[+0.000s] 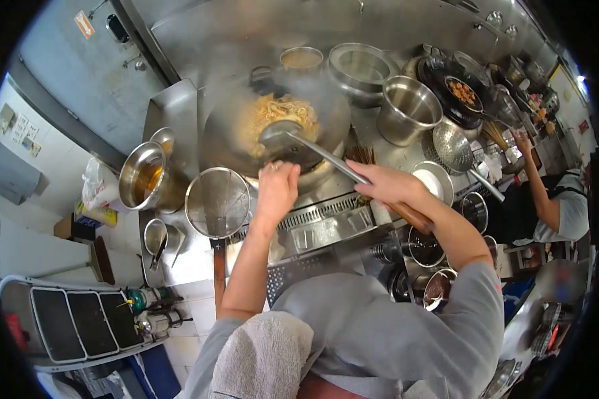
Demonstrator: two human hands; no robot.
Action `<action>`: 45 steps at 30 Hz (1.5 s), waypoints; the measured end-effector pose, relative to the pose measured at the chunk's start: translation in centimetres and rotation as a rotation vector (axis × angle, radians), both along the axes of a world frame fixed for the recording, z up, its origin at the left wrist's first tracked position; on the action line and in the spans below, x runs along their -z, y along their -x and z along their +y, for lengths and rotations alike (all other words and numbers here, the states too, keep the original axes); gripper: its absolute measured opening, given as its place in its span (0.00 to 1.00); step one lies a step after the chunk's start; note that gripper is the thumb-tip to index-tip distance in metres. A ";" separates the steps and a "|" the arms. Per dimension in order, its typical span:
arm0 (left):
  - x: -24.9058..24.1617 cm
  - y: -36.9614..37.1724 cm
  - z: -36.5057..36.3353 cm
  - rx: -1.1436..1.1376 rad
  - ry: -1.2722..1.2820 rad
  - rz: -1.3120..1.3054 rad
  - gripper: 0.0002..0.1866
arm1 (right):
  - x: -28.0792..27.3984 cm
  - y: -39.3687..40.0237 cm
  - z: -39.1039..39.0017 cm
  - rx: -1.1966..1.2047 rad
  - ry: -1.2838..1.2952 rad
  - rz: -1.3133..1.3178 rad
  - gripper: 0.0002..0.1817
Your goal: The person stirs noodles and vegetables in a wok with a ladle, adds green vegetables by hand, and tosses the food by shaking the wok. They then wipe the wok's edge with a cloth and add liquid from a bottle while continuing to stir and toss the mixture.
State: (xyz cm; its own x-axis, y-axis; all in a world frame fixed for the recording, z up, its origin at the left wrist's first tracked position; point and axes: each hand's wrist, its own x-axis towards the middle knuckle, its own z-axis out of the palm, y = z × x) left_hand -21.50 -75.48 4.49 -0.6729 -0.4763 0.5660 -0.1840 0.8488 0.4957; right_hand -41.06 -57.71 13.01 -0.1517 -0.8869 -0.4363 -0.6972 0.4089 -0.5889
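Note:
A large wok stands on the range, with noodles steaming in it. My left hand is closed at the wok's near rim; the part under its fingers is hidden. My right hand grips a long-handled ladle by the handle, whose wooden end passes under my forearm. The ladle's round head is down in the wok against the near side of the noodles. A wire strainer lies to the left of my left hand. Just behind my right hand is a bamboo brush.
Steel pots line the right and back of the wok. A pot of yellowish liquid stands left. A perforated skimmer and a pan of browned food are further right. Another person's arm reaches in at the right.

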 end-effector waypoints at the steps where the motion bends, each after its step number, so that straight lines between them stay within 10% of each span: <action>1: 0.6 0.5 -0.5 -0.014 -0.019 -0.011 0.13 | 0.8 -0.3 -1.2 0.029 0.031 0.016 0.38; 10: 4.1 -4.4 8.2 -0.031 -0.071 -0.042 0.11 | 5.6 -2.4 0.2 0.019 0.554 0.175 0.36; 19: 0.4 -0.3 0.0 -0.027 -0.109 0.045 0.18 | -1.5 -2.7 4.7 0.122 -0.021 -0.375 0.09; 38: 4.1 -4.1 8.8 -0.094 -0.011 0.090 0.21 | 4.3 -3.0 0.2 -0.014 0.495 0.116 0.09; 45: 1.6 0.7 -1.4 -0.062 -0.055 -0.033 0.19 | -3.9 -2.3 6.6 0.183 -0.034 -0.295 0.08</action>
